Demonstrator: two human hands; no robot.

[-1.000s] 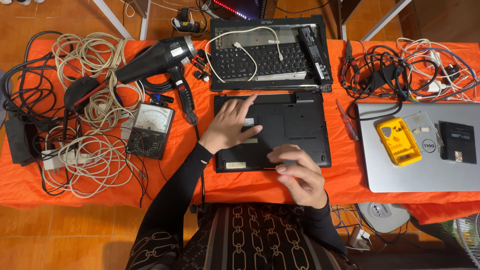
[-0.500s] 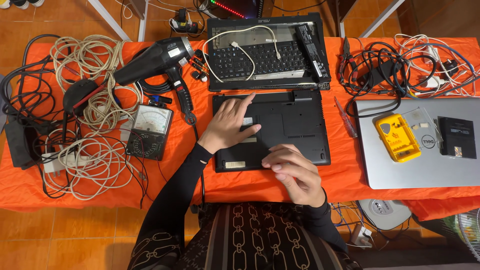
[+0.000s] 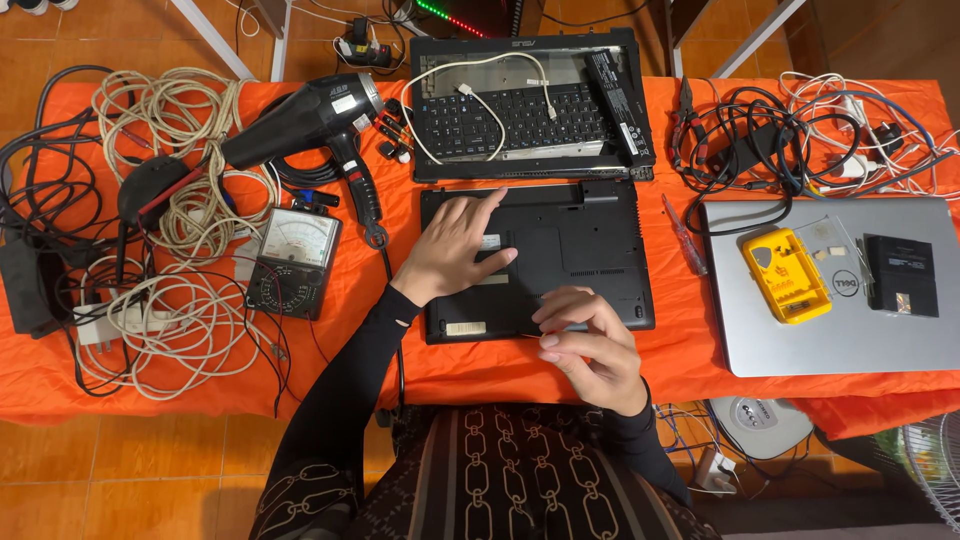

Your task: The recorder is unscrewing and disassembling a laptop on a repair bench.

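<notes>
Black laptop (image 3: 560,250) lies bottom-up on the orange table (image 3: 480,365), base cover on. My left hand (image 3: 455,250) rests flat and loose on it, grasping nothing. My right hand (image 3: 590,345), at the front edge, pinches something thin; I can't tell what. Opening looks barely begun. Keyboard (image 3: 520,115) lies beyond.

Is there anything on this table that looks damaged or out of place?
Yes. The upper laptop part is stripped: its keyboard sits loose and askew in the frame, with a white cable draped over it. The left hand lies flat on the upturned black laptop base. Cables lie tangled.
</notes>
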